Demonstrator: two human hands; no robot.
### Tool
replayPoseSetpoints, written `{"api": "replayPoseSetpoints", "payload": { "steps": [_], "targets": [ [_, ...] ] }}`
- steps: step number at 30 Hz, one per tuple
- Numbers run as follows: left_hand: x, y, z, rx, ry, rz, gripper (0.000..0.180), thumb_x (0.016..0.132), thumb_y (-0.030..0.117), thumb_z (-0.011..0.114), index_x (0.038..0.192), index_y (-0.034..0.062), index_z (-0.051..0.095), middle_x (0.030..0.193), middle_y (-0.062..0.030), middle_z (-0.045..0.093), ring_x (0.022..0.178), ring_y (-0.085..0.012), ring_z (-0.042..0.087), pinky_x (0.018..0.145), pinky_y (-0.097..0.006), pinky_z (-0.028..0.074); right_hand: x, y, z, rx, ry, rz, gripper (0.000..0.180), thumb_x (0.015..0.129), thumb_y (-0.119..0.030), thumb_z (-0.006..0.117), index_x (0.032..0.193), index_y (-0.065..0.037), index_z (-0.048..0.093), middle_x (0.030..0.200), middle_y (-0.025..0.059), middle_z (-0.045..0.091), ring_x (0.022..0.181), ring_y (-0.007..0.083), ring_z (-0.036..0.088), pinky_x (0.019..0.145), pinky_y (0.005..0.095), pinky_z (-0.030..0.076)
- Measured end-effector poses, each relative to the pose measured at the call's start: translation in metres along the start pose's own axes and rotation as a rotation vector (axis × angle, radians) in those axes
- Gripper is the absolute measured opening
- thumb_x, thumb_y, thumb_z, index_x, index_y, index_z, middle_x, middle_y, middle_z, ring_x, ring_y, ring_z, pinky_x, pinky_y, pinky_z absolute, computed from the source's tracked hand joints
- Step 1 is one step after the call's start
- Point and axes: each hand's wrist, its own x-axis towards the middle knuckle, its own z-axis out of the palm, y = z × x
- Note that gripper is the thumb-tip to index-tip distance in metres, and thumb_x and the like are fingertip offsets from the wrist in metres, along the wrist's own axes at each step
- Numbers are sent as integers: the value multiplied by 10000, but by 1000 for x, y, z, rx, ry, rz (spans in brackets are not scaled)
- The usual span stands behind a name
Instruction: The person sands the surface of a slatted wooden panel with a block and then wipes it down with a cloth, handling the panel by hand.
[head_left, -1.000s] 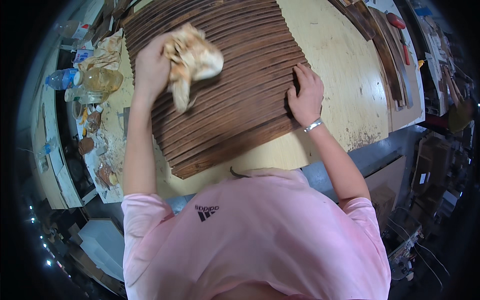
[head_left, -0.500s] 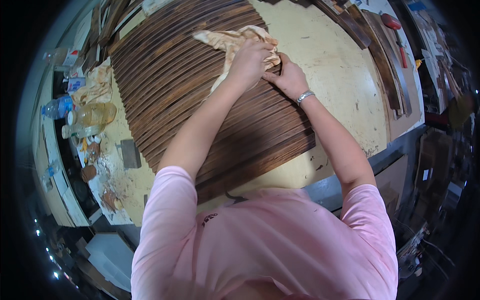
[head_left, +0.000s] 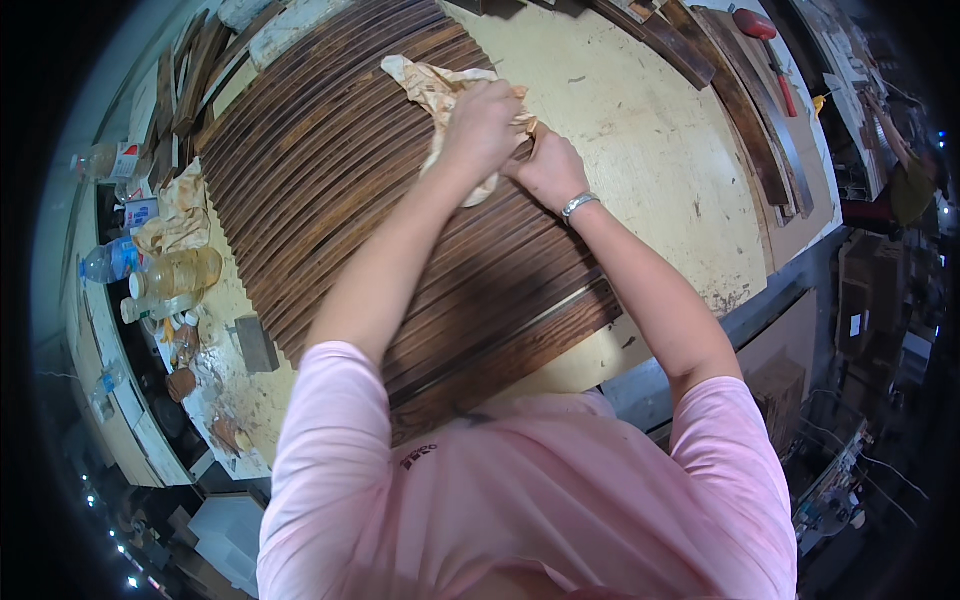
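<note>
Many dark brown wooden strips (head_left: pixel 330 190) lie side by side in rows on a pale tabletop. My left hand (head_left: pixel 480 130) is closed on a crumpled, stained cream cloth (head_left: pixel 425 85) near the strips' right ends, and part of the cloth hangs over them. Just to its right, my right hand (head_left: pixel 552 172), with a silvery bracelet at the wrist, is pinched at the end of a strip, its thumb on the left and a finger beyond. The fingertips are partly hidden. Closest to my body, one strip (head_left: pixel 520 362) lies apart from the others by a narrow gap.
On the left stand a bottle of yellowish liquid (head_left: pixel 185 272), a blue-labelled bottle (head_left: pixel 112 260), another stained cloth (head_left: pixel 178 212) and a grey block (head_left: pixel 256 343). Long boards (head_left: pixel 735 120) and a red-handled tool (head_left: pixel 783 95) lie at the right. Another person (head_left: pixel 910 190) is at the far right.
Both hands and the cloth have come slightly left and nearer to me in the picture, and the whole view has shifted a little. A pale gap now shows beside the nearest strip.
</note>
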Motion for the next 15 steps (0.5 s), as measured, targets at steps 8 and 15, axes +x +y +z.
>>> {"api": "replayPoseSetpoints", "payload": {
  "steps": [8, 15],
  "targets": [
    [-45, -15, -23, -48, 101, -20, 106, 774, 82, 730, 812, -12, 695, 973, -116, 656, 1056, -303, 612, 906, -423, 477, -7, -2, -9, 6, 46, 6, 784, 698, -445, 831, 1257, 49, 592, 967, 244, 715, 943, 378, 696, 843, 417, 550],
    [-16, -5, -12, -65, 28, 18, 119, 804, 71, 693, 884, -12, 722, 1150, -114, 685, 1088, -307, 609, 974, -404, 466, -7, 1, -8, 11, 57, 10, 784, 692, -453, 832, 1231, 66, 601, 997, 271, 707, 952, 388, 694, 843, 426, 553]
  ]
}}
